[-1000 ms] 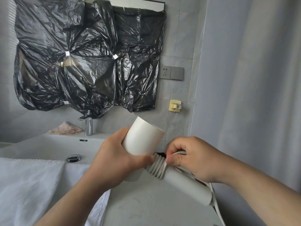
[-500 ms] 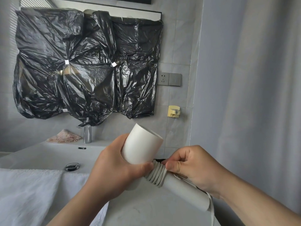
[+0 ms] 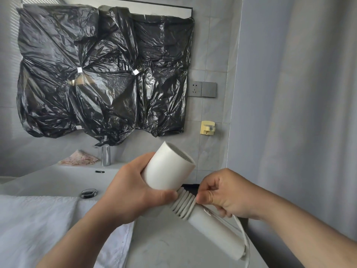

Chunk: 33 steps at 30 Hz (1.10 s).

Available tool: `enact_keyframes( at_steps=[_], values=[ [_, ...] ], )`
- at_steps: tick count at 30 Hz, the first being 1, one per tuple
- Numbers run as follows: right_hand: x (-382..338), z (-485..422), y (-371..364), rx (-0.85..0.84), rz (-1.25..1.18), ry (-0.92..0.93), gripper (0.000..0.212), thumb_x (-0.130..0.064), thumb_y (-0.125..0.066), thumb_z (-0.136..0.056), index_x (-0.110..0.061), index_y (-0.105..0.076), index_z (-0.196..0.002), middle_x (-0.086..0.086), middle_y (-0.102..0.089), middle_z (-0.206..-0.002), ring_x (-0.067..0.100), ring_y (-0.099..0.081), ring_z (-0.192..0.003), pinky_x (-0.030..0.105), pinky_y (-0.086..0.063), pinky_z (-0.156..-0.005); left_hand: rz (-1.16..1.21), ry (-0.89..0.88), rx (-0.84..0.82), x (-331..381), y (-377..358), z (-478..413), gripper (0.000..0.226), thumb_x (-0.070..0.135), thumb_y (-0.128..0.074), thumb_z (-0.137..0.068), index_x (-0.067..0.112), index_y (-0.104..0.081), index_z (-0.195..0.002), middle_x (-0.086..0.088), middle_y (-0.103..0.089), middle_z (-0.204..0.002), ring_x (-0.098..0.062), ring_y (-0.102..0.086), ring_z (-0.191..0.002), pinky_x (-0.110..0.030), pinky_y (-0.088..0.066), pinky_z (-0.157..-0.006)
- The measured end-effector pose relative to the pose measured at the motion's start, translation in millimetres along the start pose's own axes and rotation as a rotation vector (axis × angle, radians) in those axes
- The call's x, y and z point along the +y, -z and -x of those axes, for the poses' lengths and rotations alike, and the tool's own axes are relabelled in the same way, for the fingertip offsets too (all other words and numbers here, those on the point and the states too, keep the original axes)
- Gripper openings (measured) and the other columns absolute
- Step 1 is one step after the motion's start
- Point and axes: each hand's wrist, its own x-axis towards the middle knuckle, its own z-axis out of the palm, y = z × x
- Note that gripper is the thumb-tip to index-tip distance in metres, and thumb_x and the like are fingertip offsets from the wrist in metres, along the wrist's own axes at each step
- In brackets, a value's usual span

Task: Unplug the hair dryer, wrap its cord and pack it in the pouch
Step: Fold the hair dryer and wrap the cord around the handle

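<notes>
Left hand (image 3: 133,192) is curled round the barrel of the white hair dryer (image 3: 168,171), held up in the air over the grey tabletop (image 3: 164,248); right hand (image 3: 226,196) pinches the cord (image 3: 183,205) beside the tight coils at the top of the handle; slack cord hangs off the handle's end; towel (image 3: 38,229) drapes the sink (image 3: 58,178) edge on the left; curtain (image 3: 299,113) close on the right.

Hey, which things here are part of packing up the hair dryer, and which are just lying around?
Job: hair dryer, gripped by the left hand; cord, partly coiled round its handle, pinched by the right hand; wall socket, empty.
Just there: white towel, sink, faucet, black plastic bags on the wall, yellow hook, curtain.
</notes>
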Motion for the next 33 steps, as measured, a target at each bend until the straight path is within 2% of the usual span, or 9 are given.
enact_keyframes(
  at_steps=[4,8,10,14,18,22,26,30,33],
  values=[
    [4.6,-5.5,0.6,0.004,0.171,0.024,0.022,-0.036,-0.085,-0.068,-0.025,-0.069,-0.059,-0.016,-0.057,-0.05,-0.004,-0.048,-0.05,0.013,-0.036,-0.054,-0.166,-0.057,-0.039,6.4,-0.2,-1.3,0.075,0.051,-0.084,-0.043,0.044,-0.059,-0.114,0.013,-0.07,-0.097,-0.008,-0.068,-0.087,-0.041,-0.058,-0.071],
    [5.9,-6.3,4.6,0.022,0.15,0.044,0.018,-0.031,-0.084,-0.071,-0.023,-0.071,-0.063,-0.013,-0.061,-0.055,-0.003,-0.051,-0.054,0.015,-0.04,-0.057,-0.1,-0.046,-0.015,6.6,-1.0,-3.0,0.075,0.049,-0.085,-0.041,0.043,-0.062,-0.113,0.014,-0.07,-0.096,-0.006,-0.068,-0.087,-0.032,-0.059,-0.068],
    [7.7,-5.3,6.3,-0.014,-0.042,0.033,0.014,-0.022,-0.078,-0.078,-0.02,-0.071,-0.066,-0.008,-0.058,-0.055,0.003,-0.048,-0.05,0.017,-0.038,-0.052,0.011,-0.022,-0.003,5.2,-0.1,-4.6,0.069,0.044,-0.087,-0.042,0.039,-0.066,-0.108,0.012,-0.071,-0.096,-0.007,-0.069,-0.085,-0.025,-0.058,-0.065],
    [15.9,-5.2,5.1,-0.073,-0.457,-0.003,0.011,-0.021,-0.073,-0.08,-0.018,-0.07,-0.07,-0.003,-0.061,-0.062,0.008,-0.054,-0.051,0.02,-0.043,-0.05,0.292,0.017,-0.012,4.7,-0.4,-8.3,0.061,0.035,-0.088,-0.043,0.027,-0.072,-0.102,-0.006,-0.074,-0.093,-0.015,-0.069,-0.08,-0.028,-0.058,-0.063],
    [23.0,-8.0,-2.4,-0.066,-0.678,-0.009,0.011,-0.024,-0.071,-0.075,-0.015,-0.066,-0.072,-0.003,-0.06,-0.06,0.007,-0.055,-0.048,0.019,-0.046,-0.047,0.428,0.063,0.008,4.6,-5.9,-9.2,0.055,0.034,-0.086,-0.043,0.02,-0.073,-0.095,-0.007,-0.072,-0.084,-0.018,-0.066,-0.074,-0.033,-0.056,-0.061],
    [29.4,-7.8,-22.8,-0.145,-1.161,-0.034,0.035,-0.021,-0.093,-0.051,-0.017,-0.066,-0.071,0.002,-0.054,-0.058,0.014,-0.051,-0.043,0.022,-0.039,-0.039,0.514,0.123,0.031,1.7,-11.6,-7.9,0.05,0.032,-0.085,-0.043,0.019,-0.073,-0.09,-0.01,-0.071,-0.082,-0.023,-0.066,-0.073,-0.041,-0.056,-0.062],
    [30.6,-9.6,-40.8,-0.234,-1.513,0.035,0.03,-0.005,-0.09,-0.056,-0.01,-0.066,-0.075,0.005,-0.054,-0.055,0.016,-0.047,-0.039,0.022,-0.033,-0.037,0.588,0.161,0.05,0.4,-17.1,-6.2,0.046,0.032,-0.084,-0.046,0.015,-0.073,-0.087,-0.014,-0.071,-0.084,-0.028,-0.065,-0.074,-0.042,-0.054,-0.062],
    [28.4,-13.9,-53.8,-0.054,-1.636,0.054,0.032,-0.002,-0.086,-0.056,-0.014,-0.062,-0.071,0.001,-0.048,-0.056,0.01,-0.04,-0.039,0.02,-0.031,-0.034,0.586,0.193,0.142,0.2,-22.5,-4.9,0.043,0.035,-0.084,-0.047,0.017,-0.073,-0.084,-0.013,-0.07,-0.081,-0.029,-0.065,-0.073,-0.047,-0.054,-0.065],
    [22.9,-14.6,-64.6,0.178,-1.517,-0.06,0.012,-0.009,-0.063,-0.078,-0.016,-0.054,-0.076,-0.002,-0.043,-0.058,0.006,-0.035,-0.039,0.017,-0.028,-0.033,0.592,0.241,0.244,-2.5,-28.5,-4.4,0.045,0.038,-0.084,-0.047,0.013,-0.072,-0.082,-0.011,-0.07,-0.077,-0.027,-0.063,-0.071,-0.045,-0.053,-0.064]
  ],
)
